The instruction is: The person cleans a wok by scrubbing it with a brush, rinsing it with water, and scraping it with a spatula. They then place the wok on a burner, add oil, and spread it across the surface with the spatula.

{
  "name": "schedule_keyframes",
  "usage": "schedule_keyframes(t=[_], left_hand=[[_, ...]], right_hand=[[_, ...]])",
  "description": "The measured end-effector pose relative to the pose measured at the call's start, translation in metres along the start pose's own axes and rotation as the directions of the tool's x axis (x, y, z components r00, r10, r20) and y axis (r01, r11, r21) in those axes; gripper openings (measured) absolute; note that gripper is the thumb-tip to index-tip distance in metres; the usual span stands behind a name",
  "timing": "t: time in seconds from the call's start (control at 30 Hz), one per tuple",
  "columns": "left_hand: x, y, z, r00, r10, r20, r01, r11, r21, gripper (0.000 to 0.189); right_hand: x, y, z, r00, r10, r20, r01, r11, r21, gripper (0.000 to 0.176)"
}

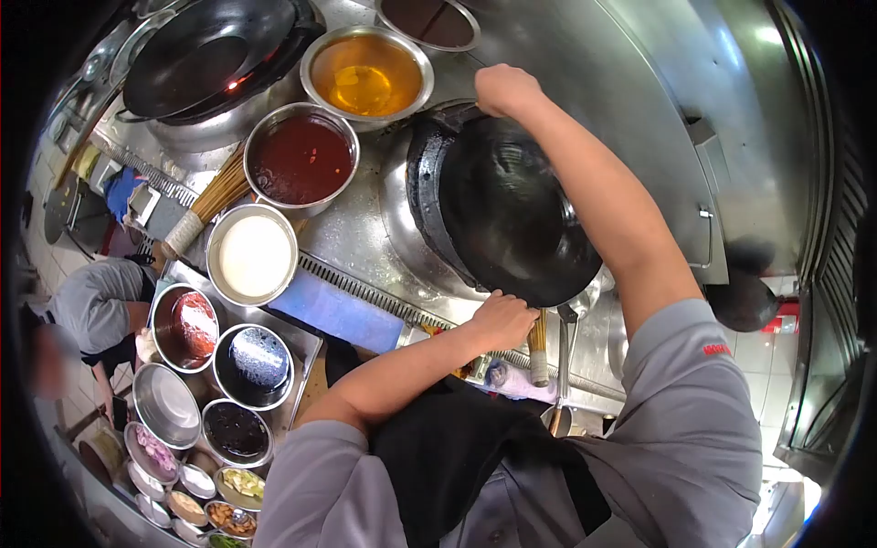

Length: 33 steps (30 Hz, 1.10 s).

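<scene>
A large black wok (512,219) rests tilted on the steel stove ring. My left hand (504,321) is closed at the wok's near edge, its fingers wrapped on the rim. Beyond the wok's far edge, my right hand (508,89) is a closed fist; what it grips, if anything, is hidden. The wok's dark inner surface looks shiny, with no food visible in it. A bamboo brush (539,352) and a long metal handle (563,356) lie just right of my left hand.
Bowls of yellow oil (367,75), red sauce (300,160) and white liquid (253,256) stand left of the wok. A second wok (215,55) is at the upper left. Several ingredient bowls fill the lower left. Another person (96,306) bends at the far left.
</scene>
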State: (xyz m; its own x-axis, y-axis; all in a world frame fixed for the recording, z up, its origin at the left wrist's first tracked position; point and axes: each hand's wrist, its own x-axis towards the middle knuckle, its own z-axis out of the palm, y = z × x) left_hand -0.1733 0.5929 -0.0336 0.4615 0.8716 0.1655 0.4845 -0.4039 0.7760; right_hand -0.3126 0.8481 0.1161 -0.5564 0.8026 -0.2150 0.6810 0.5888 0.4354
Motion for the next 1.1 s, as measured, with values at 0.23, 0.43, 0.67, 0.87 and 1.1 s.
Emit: schedule_keyframes(t=[0.23, 0.43, 0.67, 0.87, 1.1], left_hand=[[-0.003, 0.002, -0.004, 1.0, 0.018, 0.007, -0.018, 1.0, 0.013, 0.032], [-0.003, -0.001, -0.002, 0.998, -0.014, 0.055, 0.014, 1.0, 0.008, 0.034], [-0.008, -0.004, -0.011, 0.998, -0.001, -0.063, 0.0, 1.0, -0.021, 0.029], [-0.01, 0.003, -0.017, 0.982, 0.031, -0.188, -0.047, 0.995, -0.084, 0.027], [-0.025, 0.002, -0.031, 0.978, 0.01, -0.208, -0.052, 0.978, -0.2, 0.03]], right_hand=[[0.002, -0.003, 0.011, 0.997, -0.013, 0.082, 0.013, 1.0, 0.001, 0.03], [0.016, -0.023, 0.012, 0.997, -0.07, 0.043, 0.07, 0.998, -0.008, 0.027], [0.028, -0.028, -0.001, 0.991, -0.108, 0.077, 0.114, 0.991, -0.073, 0.03], [0.036, -0.029, -0.01, 0.981, -0.131, 0.14, 0.143, 0.986, -0.084, 0.036], [0.023, -0.016, -0.001, 0.996, -0.081, 0.038, 0.083, 0.995, -0.055, 0.031]])
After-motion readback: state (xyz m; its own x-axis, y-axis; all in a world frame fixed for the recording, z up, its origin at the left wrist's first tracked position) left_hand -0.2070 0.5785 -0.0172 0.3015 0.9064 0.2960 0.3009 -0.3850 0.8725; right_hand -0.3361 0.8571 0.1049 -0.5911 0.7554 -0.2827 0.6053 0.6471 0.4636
